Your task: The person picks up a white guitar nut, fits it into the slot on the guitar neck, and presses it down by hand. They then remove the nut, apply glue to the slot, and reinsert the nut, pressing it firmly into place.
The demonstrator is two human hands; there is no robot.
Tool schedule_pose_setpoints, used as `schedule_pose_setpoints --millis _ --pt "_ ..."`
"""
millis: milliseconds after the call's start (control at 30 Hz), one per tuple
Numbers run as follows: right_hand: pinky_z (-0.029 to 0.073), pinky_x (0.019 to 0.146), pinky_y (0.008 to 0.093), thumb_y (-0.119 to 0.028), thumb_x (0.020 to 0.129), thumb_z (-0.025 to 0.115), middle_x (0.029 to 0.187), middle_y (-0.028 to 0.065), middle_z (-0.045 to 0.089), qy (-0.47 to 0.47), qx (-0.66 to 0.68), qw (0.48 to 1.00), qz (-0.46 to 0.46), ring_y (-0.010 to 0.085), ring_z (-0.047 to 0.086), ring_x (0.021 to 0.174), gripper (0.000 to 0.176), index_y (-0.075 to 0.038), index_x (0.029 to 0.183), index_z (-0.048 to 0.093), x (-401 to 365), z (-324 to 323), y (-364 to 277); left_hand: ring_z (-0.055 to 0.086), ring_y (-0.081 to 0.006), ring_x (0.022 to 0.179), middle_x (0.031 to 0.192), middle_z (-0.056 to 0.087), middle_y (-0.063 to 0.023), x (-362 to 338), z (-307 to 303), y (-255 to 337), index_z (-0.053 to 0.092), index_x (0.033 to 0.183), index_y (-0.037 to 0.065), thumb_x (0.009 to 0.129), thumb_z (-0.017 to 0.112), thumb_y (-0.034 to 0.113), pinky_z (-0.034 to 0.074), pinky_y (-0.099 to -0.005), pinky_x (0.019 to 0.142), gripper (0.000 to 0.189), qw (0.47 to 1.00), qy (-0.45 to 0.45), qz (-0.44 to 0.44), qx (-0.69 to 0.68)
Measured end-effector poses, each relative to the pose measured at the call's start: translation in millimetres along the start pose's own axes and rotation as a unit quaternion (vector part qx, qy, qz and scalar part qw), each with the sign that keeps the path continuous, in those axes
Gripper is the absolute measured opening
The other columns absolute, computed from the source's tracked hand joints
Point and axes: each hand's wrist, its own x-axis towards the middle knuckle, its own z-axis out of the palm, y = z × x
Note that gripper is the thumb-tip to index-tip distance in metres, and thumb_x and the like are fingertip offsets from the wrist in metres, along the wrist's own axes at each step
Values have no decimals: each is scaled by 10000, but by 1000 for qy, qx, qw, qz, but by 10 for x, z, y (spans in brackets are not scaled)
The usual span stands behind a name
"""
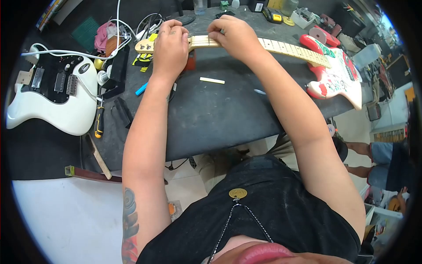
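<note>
A red and white guitar (336, 79) lies across the black work mat, its light wooden neck (285, 47) running left to the headstock (143, 46). My left hand (170, 48) is over the headstock end, fingers bent and close together; what they grip, if anything, is hidden beneath them. My right hand (233, 37) is at the neck a little to the right of it, thumb and fingertips pinched together just above the fretboard. Whatever lies between those fingertips is too small to make out. A short pale strip (212, 80) rests on the mat below the neck.
A white guitar body (52, 94) lies at the left, with a yellow-black screwdriver (100, 121) and a wooden-handled tool (99, 157) beside it. White cables (88, 54) loop at the upper left. A yellow-black device (273, 16) sits at the back. Another person's legs (358, 160) show at the right.
</note>
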Motion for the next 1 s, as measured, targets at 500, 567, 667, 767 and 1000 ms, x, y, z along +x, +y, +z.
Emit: schedule_pose_setpoints --millis 500,567,667,767,1000 --pt "596 866 477 -229 942 729 997 103 750 -17 9 1000 -16 350 738 982 153 -90 965 790 211 103 -111 679 -362 1113 1363 601 -177 -6 41 -20 739 1063 10 1001 728 85 552 -495 970 98 999 30 13 27" --pt "580 860 440 -211 954 758 1002 123 751 -27 14 1000 6 339 732 948 178 -48 1019 789 141 -9 -67 678 -363 1112 1367 597 -177 -21 48 -19 737 1063 8 1001 728 81 553 -495 971 96 999 32 12 25" --pt "577 856 443 -214 952 752 995 126 745 -21 15 1000 -5 344 724 934 185 -40 1009 782 131 -36 -44 675 -366 1111 1372 593 -175 -17 52 -29 735 1061 9 1006 723 86 553 -497 974 95 999 36 20 28" --pt "578 851 451 -205 946 743 987 136 744 -17 15 1000 -18 349 721 929 183 -32 996 775 183 81 -67 675 -366 1112 1373 596 -176 -12 54 -26 737 1064 10 1009 720 91 552 -495 973 100 999 30 14 33" --pt "583 842 456 -224 917 742 939 158 759 -64 35 997 2 348 727 890 211 -26 978 786 393 155 -224 677 -355 1116 1378 600 -177 -25 46 -16 742 1067 7 1006 728 95 552 -491 968 108 999 22 13 31"
